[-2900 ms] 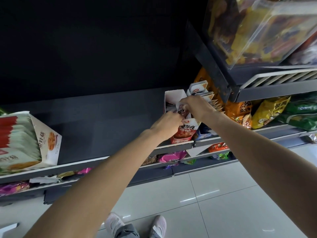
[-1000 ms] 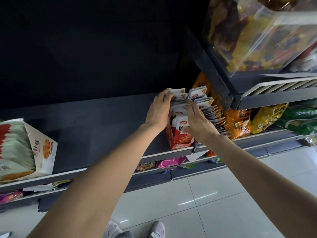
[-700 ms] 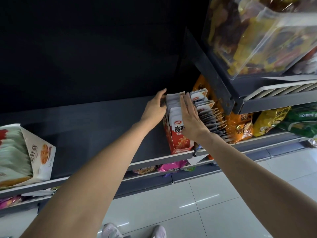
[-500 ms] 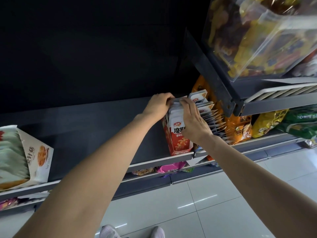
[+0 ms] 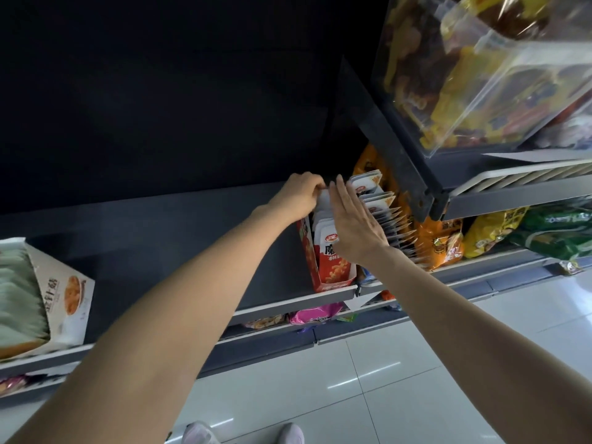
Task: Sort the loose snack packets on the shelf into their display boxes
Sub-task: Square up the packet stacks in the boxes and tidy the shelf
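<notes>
At the far left I saw a white cardboard display box with an orange snack picture (image 5: 69, 302) standing on the grey metal shelf (image 5: 288, 304), packed with pale green packets (image 5: 16, 299). Moving right, my left hand (image 5: 299, 195) had its fingers curled, pinching the top edge of the rearmost white snack packets (image 5: 323, 225). Those packets were white foil with a red logo badge, and they stood upright in a row inside the red and white open-topped display box (image 5: 330, 270) at the shelf's front lip. My right hand (image 5: 355, 225) lay flat against the right face of that row, fingers straight and together, pressing the packets toward the left hand. Just beside it, a second row of white packets with orange corners (image 5: 381, 200) fanned back at a tilt; I couldn't tell what held them. Further right sat orange bags (image 5: 443, 245), then yellow and green bags (image 5: 544, 229). Above hung a clear plastic bin of mixed sweets (image 5: 480, 75).
</notes>
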A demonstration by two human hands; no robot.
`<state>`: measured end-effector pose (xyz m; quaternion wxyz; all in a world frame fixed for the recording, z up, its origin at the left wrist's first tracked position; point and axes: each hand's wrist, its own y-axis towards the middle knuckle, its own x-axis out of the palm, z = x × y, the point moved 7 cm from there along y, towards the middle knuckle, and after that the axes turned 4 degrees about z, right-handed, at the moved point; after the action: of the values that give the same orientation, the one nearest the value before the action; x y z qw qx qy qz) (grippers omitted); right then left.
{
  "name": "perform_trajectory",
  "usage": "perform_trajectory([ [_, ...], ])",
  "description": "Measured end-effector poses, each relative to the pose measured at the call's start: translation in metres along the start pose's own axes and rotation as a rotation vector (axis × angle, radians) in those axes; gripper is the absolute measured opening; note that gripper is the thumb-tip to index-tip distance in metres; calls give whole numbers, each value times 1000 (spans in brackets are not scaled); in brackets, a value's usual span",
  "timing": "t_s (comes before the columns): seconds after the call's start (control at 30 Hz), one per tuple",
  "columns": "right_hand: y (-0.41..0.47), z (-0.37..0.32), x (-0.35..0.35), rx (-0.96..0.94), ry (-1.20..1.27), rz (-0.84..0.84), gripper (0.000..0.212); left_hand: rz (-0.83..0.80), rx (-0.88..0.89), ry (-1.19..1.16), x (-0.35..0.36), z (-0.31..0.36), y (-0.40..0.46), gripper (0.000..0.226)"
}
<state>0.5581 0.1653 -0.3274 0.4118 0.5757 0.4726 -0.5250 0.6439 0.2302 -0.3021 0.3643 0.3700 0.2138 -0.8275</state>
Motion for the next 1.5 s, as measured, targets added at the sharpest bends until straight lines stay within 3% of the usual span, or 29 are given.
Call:
perform_trajectory([
  [0.13, 6, -5, -3, -15, -34, 36, 100, 185, -114, -321, -9, -19, -15, 56],
  [0.23, 16, -8, -2, 5, 90, 4, 101, 16, -254, -354, 9, -42, -25, 71],
  [0.33, 33, -7, -1, 40, 98, 10, 100, -69, -208, -364, 18, -34, -29, 63],
  [0.43, 27, -11, -6, 30, 37, 151, 100, -75, -216, -427, 19, -33, -32, 64],
  [0.53, -4, -8, -4, 120, 132, 318, 89, -93, -248, -533, 21, -34, -37, 69],
  [0.63, -14, -11, 13, 90, 223, 208, 81, -169, -335, -769, 31, -26, -45, 75],
  [0.77, 3, -9, 9, 109, 362, 96, 73, -236, -365, -835, 37, -25, -46, 79],
  [0.9, 9, -10, 6, 156, 309, 162, 70, -245, -426, -881, 38, -32, -51, 91],
  [1.07, 11, -12, -3, 194, 470, 316, 61, -237, -429, -910, 41, -38, -55, 97],
  [1.2, 13, -18, 7, 56, 319, 165, 66, -234, -432, -934, 44, -40, -56, 99],
  [1.3, 18, -15, 0, 14, 136, 166, 59, -257, -422, -942, 46, -40, -56, 96],
  [1.5, 28, -18, 5, 64, 225, 74, 58, -295, -461, -954, 48, -33, -67, 93],
])
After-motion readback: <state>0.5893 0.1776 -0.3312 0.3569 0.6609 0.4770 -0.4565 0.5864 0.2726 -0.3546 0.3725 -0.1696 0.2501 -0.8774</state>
